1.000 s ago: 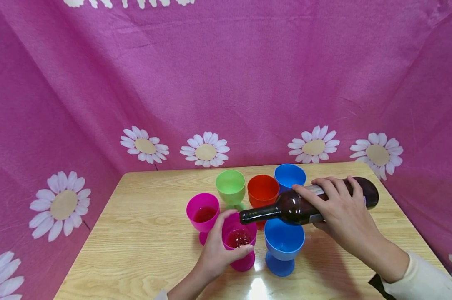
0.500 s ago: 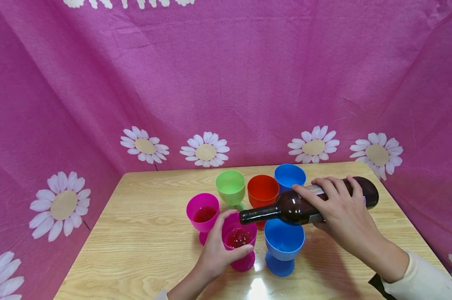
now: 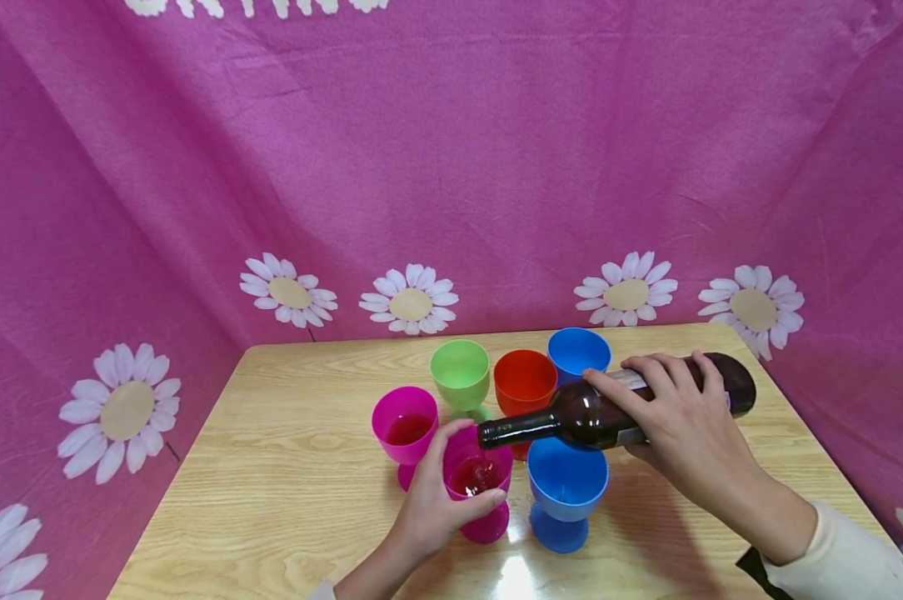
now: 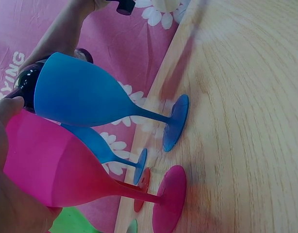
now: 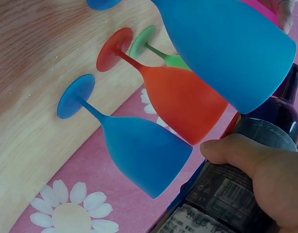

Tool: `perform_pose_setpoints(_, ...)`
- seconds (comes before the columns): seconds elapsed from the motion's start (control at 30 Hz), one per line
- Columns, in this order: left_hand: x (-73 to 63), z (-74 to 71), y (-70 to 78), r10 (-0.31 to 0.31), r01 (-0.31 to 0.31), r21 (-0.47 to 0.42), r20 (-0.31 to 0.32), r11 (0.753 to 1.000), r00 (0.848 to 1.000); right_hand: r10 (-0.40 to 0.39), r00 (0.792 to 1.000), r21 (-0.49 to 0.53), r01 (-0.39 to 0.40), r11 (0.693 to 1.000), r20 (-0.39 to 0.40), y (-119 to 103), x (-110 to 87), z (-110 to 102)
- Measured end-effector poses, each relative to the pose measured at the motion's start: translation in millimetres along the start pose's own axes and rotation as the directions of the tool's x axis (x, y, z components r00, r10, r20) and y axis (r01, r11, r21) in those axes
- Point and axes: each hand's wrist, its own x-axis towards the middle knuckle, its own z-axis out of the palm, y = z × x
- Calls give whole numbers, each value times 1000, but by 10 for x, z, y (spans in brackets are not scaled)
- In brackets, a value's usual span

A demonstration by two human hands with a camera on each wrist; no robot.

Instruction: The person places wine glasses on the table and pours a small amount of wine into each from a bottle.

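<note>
Left pink goblet (image 3: 406, 454): left of the held pink goblet (image 3: 462, 450), red liquid inside; the left hand (image 3: 438, 507), slipping sideways, might rock it.
Left hand: thumb and fingers curled round the held pink goblet's bowl; an uneven squeeze could tip it.
Green goblet (image 3: 461, 373): behind the held pink goblet, probably safe.
Held pink goblet: upright, foot on the table, a thin red stream falling in; pouring too long could overfill it.
Near blue goblet (image 3: 567, 492): just right of the held pink goblet; a dropping bottle (image 3: 586, 417) could knock it.
Bottle: tilted, neck over the held pink goblet; rim contact, I cannot tell.
Right hand (image 3: 680, 417): right of the held pink goblet, gripping the bottle; a steeper tilt could splash.
</note>
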Motion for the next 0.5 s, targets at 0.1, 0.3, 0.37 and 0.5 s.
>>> perform_pose_setpoints(0.1,1,0,-1,3,-3,2,1,1000,1000,0,1000,3,0,1000,-3,-1,0,-1)
perform_pose_setpoints(0.3,-1,0,-2,2,-2,7,0,1000,1000,3,1000,3,-3,1000,1,-4,2,-4)
perform_pose_setpoints(0.37,-1,1,-1,3,-3,5,0,1000,1000,2,1000,1,-2,1000,4,-2,1,-5)
perform_pose_setpoints(0.5,-2,3,-2,9,-9,-4,2,1000,1000,-4,1000,-5,4,1000,7,4,-1,-2)
